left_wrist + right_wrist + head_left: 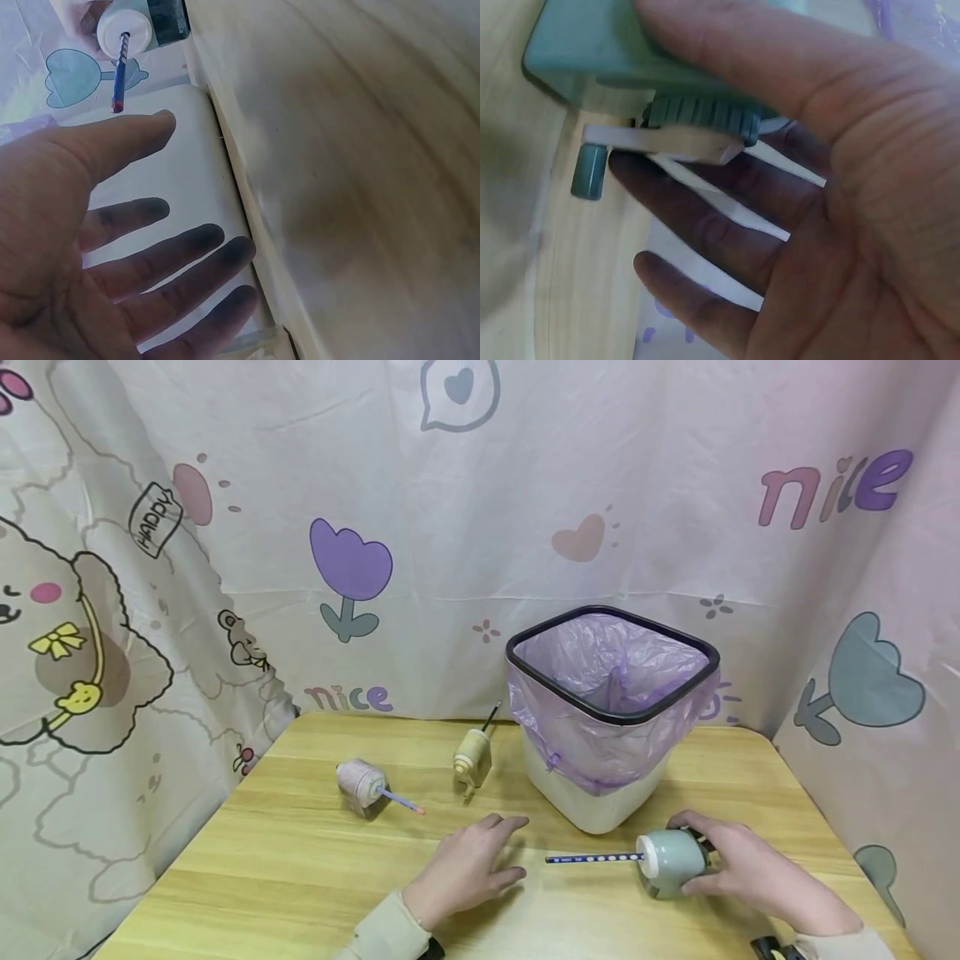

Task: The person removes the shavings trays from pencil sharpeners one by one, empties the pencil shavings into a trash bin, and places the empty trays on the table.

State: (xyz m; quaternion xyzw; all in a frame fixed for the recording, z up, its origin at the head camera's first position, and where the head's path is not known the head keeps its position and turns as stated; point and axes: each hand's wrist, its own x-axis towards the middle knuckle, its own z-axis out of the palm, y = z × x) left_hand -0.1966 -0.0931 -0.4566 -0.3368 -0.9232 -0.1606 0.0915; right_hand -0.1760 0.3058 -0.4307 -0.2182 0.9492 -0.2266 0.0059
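At the right of the table, a green crank pencil sharpener (671,862) lies between the thumb and fingers of my right hand (757,868). A blue patterned pencil (592,858) sticks out of its white front, pointing left. The right wrist view shows its crank handle (592,169) at the back, beside my fingers. My left hand (468,868) is over the table with fingers spread and holds nothing, its fingertips a little left of the pencil's end. In the left wrist view the palm and separate fingers (180,262) show plainly.
A white bin (592,793) with a purple bag and black rim stands behind the hands. A pinkish sharpener (362,783) with a purple pencil (401,800) sits left; a cream sharpener (472,756) with a dark pencil (491,717) sits farther back. A printed curtain (480,527) surrounds the table.
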